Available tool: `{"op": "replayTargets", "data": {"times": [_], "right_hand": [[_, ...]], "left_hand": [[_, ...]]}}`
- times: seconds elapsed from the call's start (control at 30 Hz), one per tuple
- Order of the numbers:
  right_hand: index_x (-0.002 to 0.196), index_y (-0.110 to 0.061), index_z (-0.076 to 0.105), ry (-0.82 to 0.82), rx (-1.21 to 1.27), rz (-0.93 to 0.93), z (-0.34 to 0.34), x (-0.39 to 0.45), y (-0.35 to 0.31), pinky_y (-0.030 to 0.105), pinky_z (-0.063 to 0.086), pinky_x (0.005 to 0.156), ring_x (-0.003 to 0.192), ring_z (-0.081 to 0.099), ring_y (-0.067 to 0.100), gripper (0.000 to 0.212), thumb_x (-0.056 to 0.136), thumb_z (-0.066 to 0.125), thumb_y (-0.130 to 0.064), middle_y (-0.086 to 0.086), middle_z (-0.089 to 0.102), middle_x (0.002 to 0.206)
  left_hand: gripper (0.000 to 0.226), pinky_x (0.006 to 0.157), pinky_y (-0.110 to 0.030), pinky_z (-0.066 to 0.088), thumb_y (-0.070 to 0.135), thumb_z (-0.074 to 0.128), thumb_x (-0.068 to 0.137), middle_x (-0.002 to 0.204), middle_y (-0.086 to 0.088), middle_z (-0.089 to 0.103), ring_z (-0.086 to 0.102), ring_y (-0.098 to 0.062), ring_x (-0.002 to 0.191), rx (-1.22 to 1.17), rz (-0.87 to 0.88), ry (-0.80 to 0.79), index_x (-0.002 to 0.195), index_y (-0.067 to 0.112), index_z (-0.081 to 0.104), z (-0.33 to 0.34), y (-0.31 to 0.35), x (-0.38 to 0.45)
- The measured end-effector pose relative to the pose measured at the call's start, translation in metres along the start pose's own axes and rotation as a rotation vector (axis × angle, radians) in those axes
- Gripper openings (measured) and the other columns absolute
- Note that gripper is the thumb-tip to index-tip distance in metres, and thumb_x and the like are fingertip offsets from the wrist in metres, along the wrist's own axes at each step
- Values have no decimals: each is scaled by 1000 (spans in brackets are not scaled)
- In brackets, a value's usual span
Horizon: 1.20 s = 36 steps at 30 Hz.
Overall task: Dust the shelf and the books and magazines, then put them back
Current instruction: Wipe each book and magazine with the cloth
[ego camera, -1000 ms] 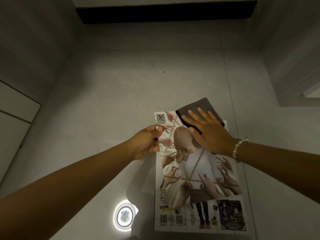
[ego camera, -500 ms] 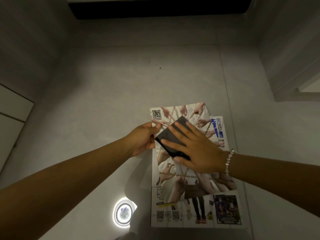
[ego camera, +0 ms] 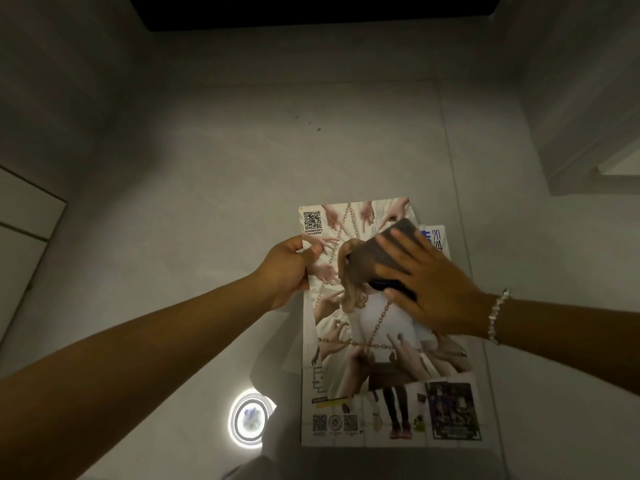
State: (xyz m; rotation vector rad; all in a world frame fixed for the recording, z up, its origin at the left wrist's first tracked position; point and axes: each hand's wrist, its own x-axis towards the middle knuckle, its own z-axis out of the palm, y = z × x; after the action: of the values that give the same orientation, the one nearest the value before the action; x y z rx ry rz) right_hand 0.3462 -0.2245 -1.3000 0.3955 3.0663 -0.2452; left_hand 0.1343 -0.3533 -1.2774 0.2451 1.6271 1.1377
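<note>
A glossy magazine (ego camera: 377, 344) with a cover of a figure in white and many reaching hands is held flat over the grey floor. My left hand (ego camera: 289, 268) grips its left edge, thumb on the cover. My right hand (ego camera: 429, 285), with a bead bracelet at the wrist, presses a dark grey cloth (ego camera: 379, 252) onto the upper middle of the cover with flat fingers. A second magazine (ego camera: 437, 237) with blue "2024" print peeks out beneath at the upper right.
Grey tiled floor (ego camera: 214, 174) lies below. A round ceiling light reflects in the floor (ego camera: 250, 421) at the lower left. A dark gap (ego camera: 311, 10) runs along the top. Pale cabinet panels (ego camera: 24, 216) stand at the left and a white ledge (ego camera: 588, 140) at the right.
My right hand slid the cloth down the cover from its top edge toward the middle, then back up and to the right. My left hand kept its grip on the magazine's edge.
</note>
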Motion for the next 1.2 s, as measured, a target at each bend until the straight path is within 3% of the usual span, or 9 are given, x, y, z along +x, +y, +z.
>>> {"op": "replayTargets", "data": {"times": [0.1,0.2,0.33,0.6,0.8,0.9,0.97,1.1,1.2], "right_hand": [[148,-34,22,36,11,-13,9,-14,-34,49,3,115,145,8,29,52,99,17,-51,5,20,156],[149,-38,18,-16,40,-221,16,-32,-76,48,0,115,146,5,26,52,99,22,-51,0,17,157],[149,-38,20,-34,12,-291,14,-34,-59,45,1,116,146,6,23,51,99,24,-50,-1,17,157],[149,-27,19,58,59,161,7,-36,-6,43,5,116,145,8,28,54,100,14,-50,12,23,155],[148,-28,29,61,99,52,16,-33,-62,37,0,117,144,14,27,54,100,15,-50,5,25,153],[141,-21,41,93,132,150,13,-16,-43,43,11,118,142,19,28,61,100,10,-52,9,33,151],[145,-18,34,112,170,277,8,0,-24,47,15,116,142,21,32,68,97,7,-57,11,31,152],[150,-16,14,98,386,537,-3,35,2,35,-1,117,146,9,27,66,96,21,-52,9,9,158],[150,-17,18,195,735,696,-27,50,8,32,33,105,129,42,29,53,102,32,-35,7,33,149]], "left_hand": [[15,62,-32,57,13,48,99,83,-11,69,67,-17,59,-27,0,11,96,11,62,3,-1,-1],[14,61,-32,57,13,48,99,79,-10,68,66,-17,57,-35,-5,15,98,10,62,4,0,-1],[12,64,-33,56,14,49,99,81,-10,68,66,-18,59,0,0,15,99,10,60,4,3,-4],[18,73,-36,55,18,48,99,86,-10,68,66,-19,67,-20,-41,-27,113,11,59,5,9,-10],[21,71,-31,50,4,55,93,87,-10,64,61,-19,71,-78,-5,-105,113,14,54,11,9,-20],[31,77,-33,53,-3,54,92,101,-7,66,65,-20,83,-62,-3,-108,116,17,52,13,10,-18],[34,77,-32,56,-3,55,91,108,-8,66,66,-21,88,-23,8,-120,119,15,51,14,13,-18],[30,66,-26,55,-6,54,91,107,-5,61,63,-18,85,134,108,-32,94,23,53,18,14,-21],[27,70,-30,53,-6,51,92,110,-5,60,60,-21,92,157,173,17,94,20,52,19,15,-22]]}}
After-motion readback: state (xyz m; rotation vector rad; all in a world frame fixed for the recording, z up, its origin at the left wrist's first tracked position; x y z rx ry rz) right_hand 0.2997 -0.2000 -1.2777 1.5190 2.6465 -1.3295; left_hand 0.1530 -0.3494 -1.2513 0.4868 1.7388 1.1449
